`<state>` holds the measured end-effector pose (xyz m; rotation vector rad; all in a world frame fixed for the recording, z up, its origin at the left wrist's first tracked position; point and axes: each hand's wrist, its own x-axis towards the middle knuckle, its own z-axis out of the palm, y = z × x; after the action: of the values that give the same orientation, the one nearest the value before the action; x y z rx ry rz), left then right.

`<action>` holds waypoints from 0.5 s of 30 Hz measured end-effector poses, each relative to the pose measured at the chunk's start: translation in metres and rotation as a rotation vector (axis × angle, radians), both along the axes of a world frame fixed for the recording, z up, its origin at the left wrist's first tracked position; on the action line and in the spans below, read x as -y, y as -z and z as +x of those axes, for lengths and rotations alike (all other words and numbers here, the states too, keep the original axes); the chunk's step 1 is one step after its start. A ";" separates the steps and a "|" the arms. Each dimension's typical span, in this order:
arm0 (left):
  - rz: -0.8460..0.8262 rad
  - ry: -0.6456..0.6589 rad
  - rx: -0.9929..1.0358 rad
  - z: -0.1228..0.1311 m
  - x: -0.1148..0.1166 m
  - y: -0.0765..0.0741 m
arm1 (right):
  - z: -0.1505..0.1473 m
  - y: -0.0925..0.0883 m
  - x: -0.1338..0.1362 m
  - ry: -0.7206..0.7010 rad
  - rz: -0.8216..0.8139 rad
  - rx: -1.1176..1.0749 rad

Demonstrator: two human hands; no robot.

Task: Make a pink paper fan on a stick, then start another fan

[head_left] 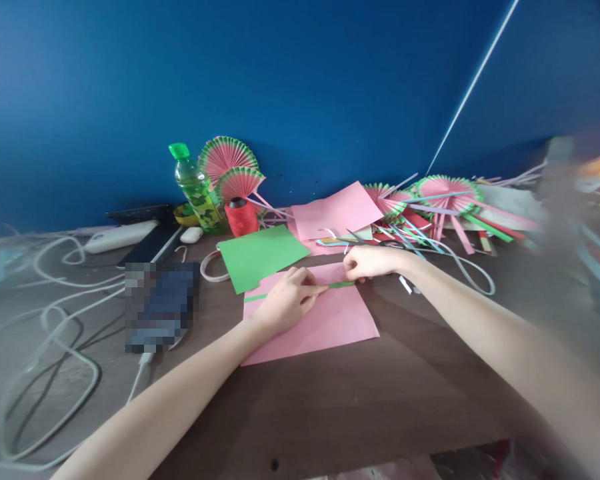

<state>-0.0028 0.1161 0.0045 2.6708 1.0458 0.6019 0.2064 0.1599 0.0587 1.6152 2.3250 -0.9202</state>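
Observation:
A pink paper sheet (330, 323) lies on the brown table with a narrow green paper strip (341, 285) across its far part. My left hand (286, 301) rests over the middle of the sheet, its fingers bent and drawn together, the tips pressing on the strip. At the sheet's far right corner my right hand (371, 263) is closed, with thumb and forefinger pinched at the strip's right end. Part of the strip is hidden under the left hand. Just beyond the sheet lies a green paper sheet (263, 255), slightly overlapping its far left edge.
Behind stand a green-capped bottle (195, 193), a red thread spool (241, 219) and pink-green pleated fans (229, 160). More pink paper (337, 212), scissors and loose strips lie at the back right. On the left are a phone (165, 307) and looping white cables (55, 360).

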 end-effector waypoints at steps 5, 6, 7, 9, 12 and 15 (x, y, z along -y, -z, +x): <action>0.019 -0.001 -0.017 0.000 0.001 -0.001 | 0.000 0.002 0.000 -0.039 0.040 0.040; 0.026 -0.001 -0.024 0.000 0.001 -0.001 | 0.000 0.002 0.000 -0.046 0.051 0.045; 0.035 0.001 -0.030 0.001 0.002 -0.001 | 0.001 0.003 0.000 -0.049 0.059 0.049; 0.055 0.018 -0.035 0.001 0.003 -0.001 | 0.001 0.003 0.000 -0.052 0.065 0.050; 0.085 0.067 -0.049 0.003 0.004 -0.001 | 0.002 0.005 -0.001 -0.060 0.071 0.049; 0.120 0.090 -0.089 0.004 0.004 -0.003 | 0.002 0.005 -0.001 -0.058 0.077 0.061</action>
<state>0.0008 0.1121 0.0071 2.8554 0.9325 0.5494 0.2081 0.1605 0.0534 1.5716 2.3795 -0.7683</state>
